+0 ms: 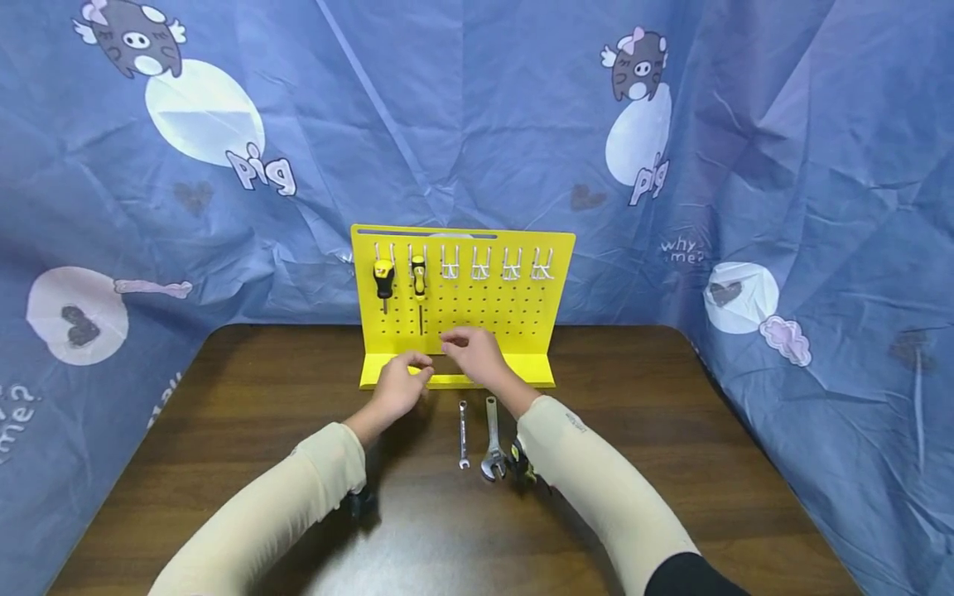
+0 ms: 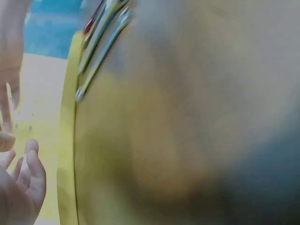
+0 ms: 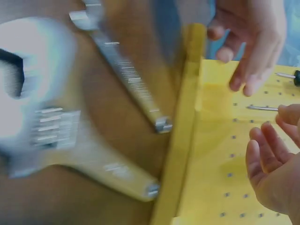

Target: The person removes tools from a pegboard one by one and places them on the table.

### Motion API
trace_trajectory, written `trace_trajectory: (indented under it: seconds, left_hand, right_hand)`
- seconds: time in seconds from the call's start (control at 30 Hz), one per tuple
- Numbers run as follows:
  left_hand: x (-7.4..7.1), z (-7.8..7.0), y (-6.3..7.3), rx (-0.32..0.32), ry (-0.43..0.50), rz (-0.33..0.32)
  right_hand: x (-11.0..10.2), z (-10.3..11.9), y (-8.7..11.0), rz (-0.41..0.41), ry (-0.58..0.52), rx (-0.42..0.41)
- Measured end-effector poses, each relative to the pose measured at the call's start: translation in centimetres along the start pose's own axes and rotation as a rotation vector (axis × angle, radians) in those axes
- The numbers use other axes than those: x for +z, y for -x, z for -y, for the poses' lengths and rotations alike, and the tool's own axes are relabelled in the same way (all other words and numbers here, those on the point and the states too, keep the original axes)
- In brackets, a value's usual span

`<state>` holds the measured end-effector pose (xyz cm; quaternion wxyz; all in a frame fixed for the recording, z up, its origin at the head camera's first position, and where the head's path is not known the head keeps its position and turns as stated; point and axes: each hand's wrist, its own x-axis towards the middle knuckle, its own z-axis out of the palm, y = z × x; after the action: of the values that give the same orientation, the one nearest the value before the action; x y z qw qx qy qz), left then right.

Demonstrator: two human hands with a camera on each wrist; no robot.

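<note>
Two screwdrivers hang by their handles on the yellow pegboard (image 1: 455, 310): a short one (image 1: 383, 280) at far left and a longer one (image 1: 419, 281) beside it. My left hand (image 1: 398, 385) is just in front of the board's base, fingers loosely bent around nothing. My right hand (image 1: 477, 356) hovers higher, near the longer screwdriver's tip, also with relaxed fingers. In the right wrist view, that screwdriver's shaft (image 3: 263, 108) runs behind the right fingertips; no grip on it shows. On the table lie a combination wrench (image 1: 463, 434) and an adjustable wrench (image 1: 493, 447).
Several bare white hooks (image 1: 480, 263) line the pegboard's upper right. A black-and-yellow item (image 1: 522, 461), partly hidden by my right sleeve, lies beside the adjustable wrench. A blue patterned curtain (image 1: 462, 116) hangs behind the brown wooden table (image 1: 246, 397).
</note>
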<state>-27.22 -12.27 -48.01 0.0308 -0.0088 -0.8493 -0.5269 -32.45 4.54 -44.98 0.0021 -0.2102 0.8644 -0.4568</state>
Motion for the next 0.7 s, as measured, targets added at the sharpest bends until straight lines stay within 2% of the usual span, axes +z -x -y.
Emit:
trace_trajectory:
  seconds: [0.1,0.3,0.43,0.7]
  left_hand:
    - [-0.8,0.0,-1.4,-0.053,0.079,-0.04]
    - [-1.5,-0.3,-3.0,-0.149,0.203,-0.025]
    - [-1.5,-0.5,-3.6,-0.157,0.252,-0.038]
    - [-1.2,-0.8,-4.2,-0.118,0.257,-0.109]
  right_hand:
    - [-0.2,1.5,-1.5,-0.037,-0.034,-0.047]
    - [-0.1,3.9,-3.6,-0.052,-0.087,-0.092]
    - [0.2,4.8,-4.6,-0.056,-0.055,-0.123]
    - [0.0,5.9,-5.9,-0.096,0.069,-0.164]
